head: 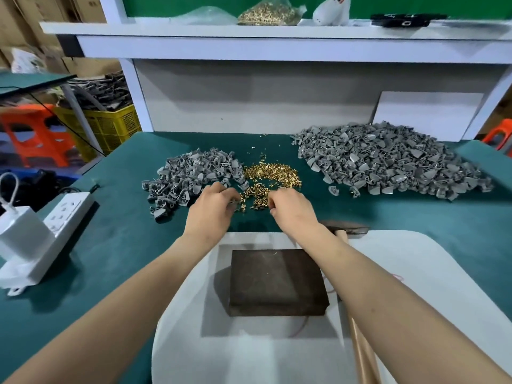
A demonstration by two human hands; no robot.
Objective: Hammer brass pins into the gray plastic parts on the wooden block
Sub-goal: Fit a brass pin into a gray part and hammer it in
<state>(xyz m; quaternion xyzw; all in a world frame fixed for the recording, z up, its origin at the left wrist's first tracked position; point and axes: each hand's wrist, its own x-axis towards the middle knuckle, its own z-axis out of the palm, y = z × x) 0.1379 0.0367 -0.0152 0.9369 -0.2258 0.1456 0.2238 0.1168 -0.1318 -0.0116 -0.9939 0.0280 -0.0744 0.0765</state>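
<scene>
While your left hand [213, 209] and right hand [291, 210] curl into the brass pins [273, 176] beyond the wooden block [277, 281], whether either grips any I cannot tell; they look tiny, stiff, slippery; pinch one by its shank.

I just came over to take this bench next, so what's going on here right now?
A person has the left hand and right hand at the near edge of the brass pins, fingers curled; what they hold is hidden. The wooden block bears no part yet, and the hammer lies untouched by the right forearm. Gray plastic parts lie piled either side of the pins.
</scene>
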